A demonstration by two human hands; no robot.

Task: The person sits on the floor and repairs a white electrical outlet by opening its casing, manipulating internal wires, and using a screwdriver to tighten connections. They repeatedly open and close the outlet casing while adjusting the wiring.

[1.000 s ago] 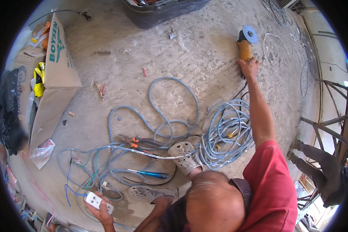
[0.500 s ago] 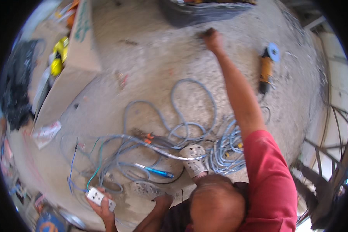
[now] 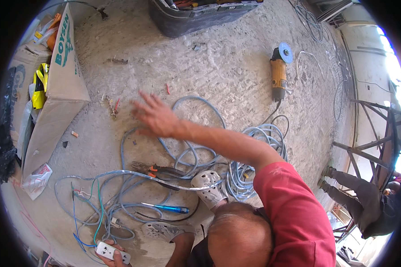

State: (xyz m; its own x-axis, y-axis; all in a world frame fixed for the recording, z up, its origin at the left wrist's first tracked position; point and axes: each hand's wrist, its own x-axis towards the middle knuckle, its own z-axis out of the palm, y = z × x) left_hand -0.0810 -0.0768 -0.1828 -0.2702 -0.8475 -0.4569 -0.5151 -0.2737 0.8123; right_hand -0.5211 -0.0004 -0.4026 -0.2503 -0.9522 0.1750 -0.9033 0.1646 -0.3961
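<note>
The person's left hand (image 3: 115, 257), over the near left corner of the visible floor (image 3: 227, 66), grips a white outlet block (image 3: 105, 250), thumb across its face; a blue wire (image 3: 75, 222) and a green wire (image 3: 101, 209) run to its left end. The right hand (image 3: 158, 118), blurred, is open with fingers spread above loops of blue-grey cable (image 3: 122, 155). Nearer on the floor lie orange-handled pliers (image 3: 164, 171) and, below them, a blue-handled screwdriver (image 3: 173, 208). Along the floor's left edge, an open cardboard box (image 3: 67, 91) holds a yellow-and-black item (image 3: 40, 86) and clear plastic. At the far edge stands a black toolbox (image 3: 200, 24), open-topped, with orange and red pieces inside, too cropped to identify. Toward the right edge lies a yellow angle grinder (image 3: 278, 73) with a pale blue disc.
</note>
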